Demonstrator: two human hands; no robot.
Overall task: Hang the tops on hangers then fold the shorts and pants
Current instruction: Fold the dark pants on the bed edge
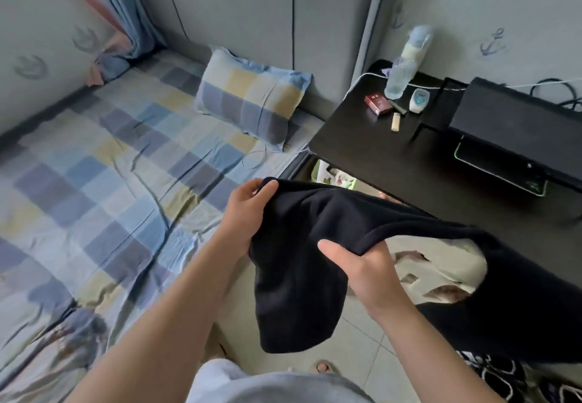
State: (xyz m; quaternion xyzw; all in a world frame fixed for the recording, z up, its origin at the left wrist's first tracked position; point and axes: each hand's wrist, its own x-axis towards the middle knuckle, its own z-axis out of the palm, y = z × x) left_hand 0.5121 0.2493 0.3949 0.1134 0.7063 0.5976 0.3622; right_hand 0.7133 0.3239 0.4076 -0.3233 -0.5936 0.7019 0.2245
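Bedside, black garment point(296, 292) hangs gripped between left hand point(247, 213) and right hand point(368, 276).

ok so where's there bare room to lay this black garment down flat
The checked sheet is bare left of the black garment, below the pillow and a thin cable. The black desk has a free front strip; its back is crowded with a bottle, a red pack and a black stand.

2 hands point(244, 216) point(365, 276), 1 blk garment point(302, 276), 1 pillow point(252, 94), 2 bottles point(399, 79) point(416, 44), 1 desk point(393, 157)
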